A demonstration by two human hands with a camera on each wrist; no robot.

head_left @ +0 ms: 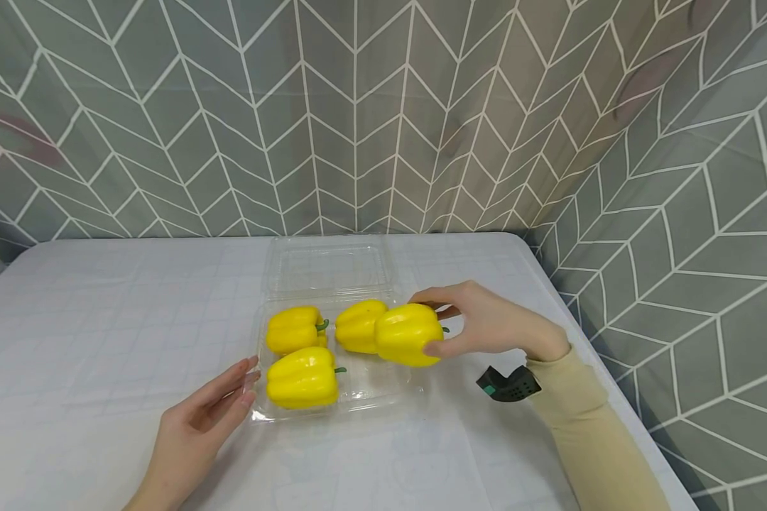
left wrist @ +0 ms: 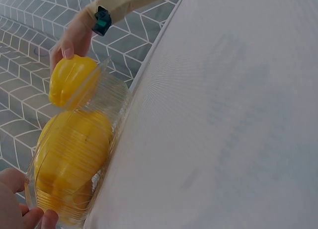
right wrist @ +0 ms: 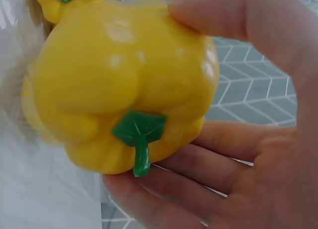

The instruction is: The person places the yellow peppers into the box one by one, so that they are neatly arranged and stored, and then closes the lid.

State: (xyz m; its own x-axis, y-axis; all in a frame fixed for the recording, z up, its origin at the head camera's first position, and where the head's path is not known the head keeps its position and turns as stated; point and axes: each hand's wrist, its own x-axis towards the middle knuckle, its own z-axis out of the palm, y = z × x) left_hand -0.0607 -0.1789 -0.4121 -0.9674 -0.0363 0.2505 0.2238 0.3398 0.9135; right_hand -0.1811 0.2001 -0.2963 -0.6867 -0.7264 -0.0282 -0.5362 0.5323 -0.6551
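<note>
My right hand [head_left: 486, 323] holds a yellow bell pepper [head_left: 408, 333] by its stem end, above the right part of a clear plastic clamshell container [head_left: 371, 387]. The right wrist view shows this pepper's green stem [right wrist: 141, 154], with the thumb on one side and the fingers on the other. Inside the container lie a back-left pepper [head_left: 294, 330], a front-left pepper [head_left: 302, 380] and a back-right pepper [head_left: 360, 325], partly hidden behind the held one. My left hand [head_left: 194, 422] grips the container's left edge between thumb and fingers.
The container's hinged lid [head_left: 329, 266] lies folded back toward the far table edge. A white cloth covers the table [head_left: 121, 319]. Grey patterned curtains [head_left: 358, 121] stand behind and to the right. A black band [head_left: 510, 385] hangs at the right wrist.
</note>
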